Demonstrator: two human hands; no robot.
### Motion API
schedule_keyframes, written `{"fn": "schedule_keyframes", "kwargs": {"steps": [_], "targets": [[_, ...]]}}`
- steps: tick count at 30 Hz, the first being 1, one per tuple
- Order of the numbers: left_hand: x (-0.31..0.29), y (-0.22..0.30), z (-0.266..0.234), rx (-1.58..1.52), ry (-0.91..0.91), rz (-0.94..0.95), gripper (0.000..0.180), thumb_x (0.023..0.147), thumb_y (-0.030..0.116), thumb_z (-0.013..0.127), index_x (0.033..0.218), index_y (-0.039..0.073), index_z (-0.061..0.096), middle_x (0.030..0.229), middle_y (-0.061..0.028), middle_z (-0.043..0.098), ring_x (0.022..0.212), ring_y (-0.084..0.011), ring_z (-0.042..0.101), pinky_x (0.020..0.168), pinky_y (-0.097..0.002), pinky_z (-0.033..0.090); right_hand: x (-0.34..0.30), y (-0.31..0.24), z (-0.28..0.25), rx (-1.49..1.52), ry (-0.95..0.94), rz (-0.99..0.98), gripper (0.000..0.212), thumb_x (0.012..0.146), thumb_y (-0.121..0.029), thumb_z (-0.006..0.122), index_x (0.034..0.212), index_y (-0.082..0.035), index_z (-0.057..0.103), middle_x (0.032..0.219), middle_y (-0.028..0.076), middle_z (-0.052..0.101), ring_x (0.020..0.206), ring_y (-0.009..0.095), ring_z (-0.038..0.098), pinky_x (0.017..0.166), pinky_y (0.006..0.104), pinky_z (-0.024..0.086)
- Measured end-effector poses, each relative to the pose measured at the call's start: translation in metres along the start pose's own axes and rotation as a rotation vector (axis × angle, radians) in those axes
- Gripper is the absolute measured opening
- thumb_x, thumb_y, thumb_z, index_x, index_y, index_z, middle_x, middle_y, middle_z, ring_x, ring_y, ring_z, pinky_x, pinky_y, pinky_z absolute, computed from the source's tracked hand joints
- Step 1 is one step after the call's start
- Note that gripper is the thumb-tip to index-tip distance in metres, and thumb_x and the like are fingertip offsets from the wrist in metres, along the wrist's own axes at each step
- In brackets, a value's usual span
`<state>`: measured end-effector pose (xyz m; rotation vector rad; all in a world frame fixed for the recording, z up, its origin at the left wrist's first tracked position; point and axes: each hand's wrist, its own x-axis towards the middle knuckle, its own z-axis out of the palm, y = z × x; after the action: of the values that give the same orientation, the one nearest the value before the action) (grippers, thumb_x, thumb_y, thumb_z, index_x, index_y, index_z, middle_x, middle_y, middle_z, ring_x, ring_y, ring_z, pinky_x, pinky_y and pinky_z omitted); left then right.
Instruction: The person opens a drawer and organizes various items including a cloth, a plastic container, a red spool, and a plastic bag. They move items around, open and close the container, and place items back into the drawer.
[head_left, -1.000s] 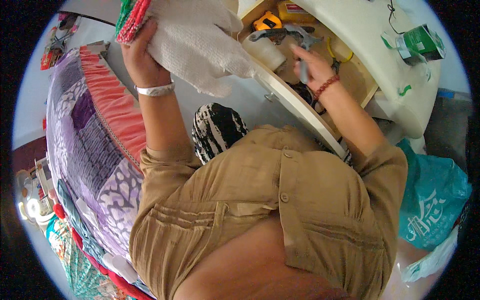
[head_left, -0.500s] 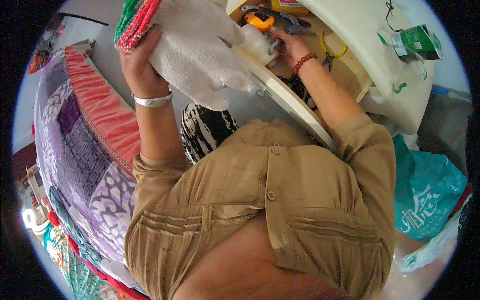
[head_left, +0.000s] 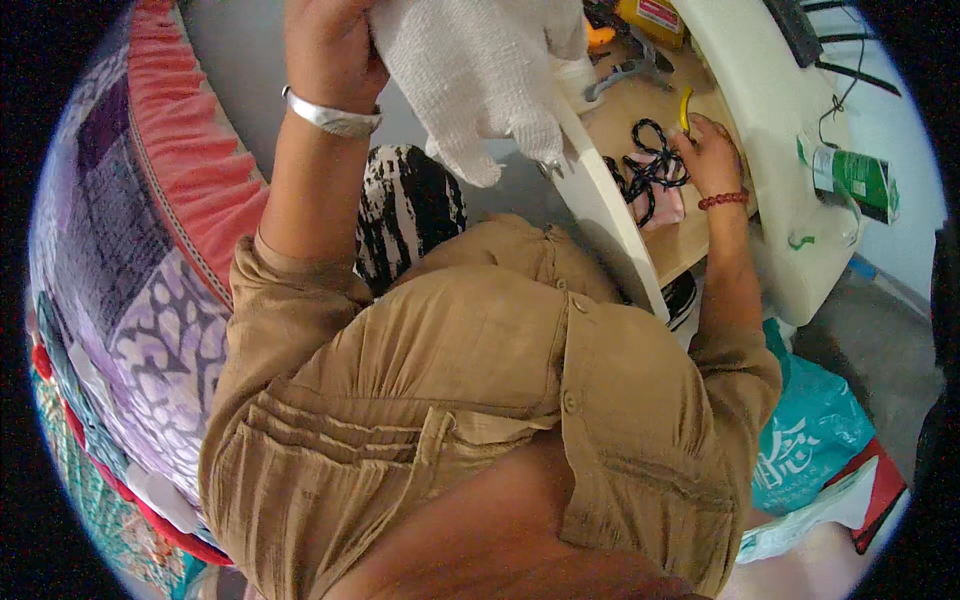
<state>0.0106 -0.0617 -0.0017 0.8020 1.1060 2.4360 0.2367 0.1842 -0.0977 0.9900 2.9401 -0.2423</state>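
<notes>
My left hand (head_left: 335, 50), at the top edge, is closed around white knitted gloves (head_left: 470, 80), whose fingers hang toward the open drawer. Part of that hand is cut off by the frame. Inside the drawer (head_left: 610, 200), my right hand (head_left: 714, 160) has its fingers curled at a yellow-handled tool (head_left: 686, 110); the hand covers most of the tool, so its kind is hidden. Beside the right hand lie a dark patterned cord (head_left: 655, 150) and a pink flat item (head_left: 665, 205). Farther back is a grey-handled tool (head_left: 630, 75) near an orange object (head_left: 599, 36).
A yellow package (head_left: 655, 18) sits at the drawer's back. On the pale tabletop (head_left: 770, 130) stands a green and white box (head_left: 855, 180). A teal plastic bag (head_left: 810, 430) is at the lower right. A purple patterned cover with coral edging (head_left: 190, 130) lies to the left.
My right hand has moved right and nearer within the drawer, from beside the white spool to the yellow-handled tool. The view has shifted; the red and green cords are out of frame.
</notes>
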Motion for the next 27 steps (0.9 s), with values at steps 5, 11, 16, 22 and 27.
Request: {"fn": "schedule_keyframes", "kwargs": {"steps": [5, 11, 16, 22, 27], "targets": [[0.0, 0.0, -0.016, -0.01, 0.032, -0.072, 0.034, 0.062, -0.002, 0.051, 0.095, -0.001, 0.045, 0.083, -0.007, 0.053, 0.072, -0.0167, 0.051, 0.067, -0.0256, 0.039, 0.004, 0.011, 0.007, -0.107, -0.07, 0.168, 0.055, 0.062, -0.036, 0.063, 0.099, 0.002, 0.048, 0.095, 0.021, 0.05, 0.089, 0.03, 0.05, 0.074, 0.0351, 0.041], [0.005, -0.002, -0.019, -0.063, -0.039, -0.002, 0.032, 0.062, -0.001, 0.053, 0.092, 0.0, 0.046, 0.081, -0.006, 0.053, 0.071, -0.015, 0.05, 0.066, -0.0242, 0.039, 0.01, 0.022, 0.025, 0.284, -0.188, 0.175, 0.046, 0.066, -0.028, 0.061, 0.1, 0.001, 0.047, 0.097, 0.017, 0.051, 0.089, 0.023, 0.051, 0.074, 0.03, 0.042], [0.002, 0.0, -0.016, -0.009, 0.102, -0.053, 0.027, 0.062, -0.002, 0.052, 0.089, 0.0, 0.048, 0.08, -0.0058, 0.052, 0.07, -0.0148, 0.05, 0.065, -0.023, 0.039, 0.009, 0.009, 0.03, 0.847, -0.215, 0.01, 0.035, 0.074, -0.007, 0.053, 0.107, -0.001, 0.042, 0.098, 0.005, 0.05, 0.079, 0.011, 0.05, 0.064, 0.0215, 0.041], [-0.001, 0.001, -0.012, -0.145, -0.095, -0.043, 0.029, 0.063, -0.001, 0.047, 0.092, -0.002, 0.047, 0.086, -0.0084, 0.052, 0.076, -0.0176, 0.049, 0.071, -0.0264, 0.037, -0.005, 0.021, 0.009, 0.413, -0.253, 0.057, 0.029, 0.071, -0.016, 0.056, 0.098, -0.006, 0.05, 0.085, 0.013, 0.056, 0.077, 0.022, 0.055, 0.067, 0.0285, 0.043], [0.001, -0.001, -0.006, -0.066, -0.094, -0.016, 0.032, 0.063, -0.001, 0.046, 0.095, -0.002, 0.047, 0.088, -0.0089, 0.051, 0.078, -0.0181, 0.049, 0.073, -0.0274, 0.037, -0.029, 0.03, 0.011, 0.187, -0.354, -0.063, 0.035, 0.064, -0.013, 0.061, 0.095, -0.003, 0.05, 0.078, 0.009, 0.055, 0.072, 0.016, 0.053, 0.062, 0.0262, 0.042]]}}
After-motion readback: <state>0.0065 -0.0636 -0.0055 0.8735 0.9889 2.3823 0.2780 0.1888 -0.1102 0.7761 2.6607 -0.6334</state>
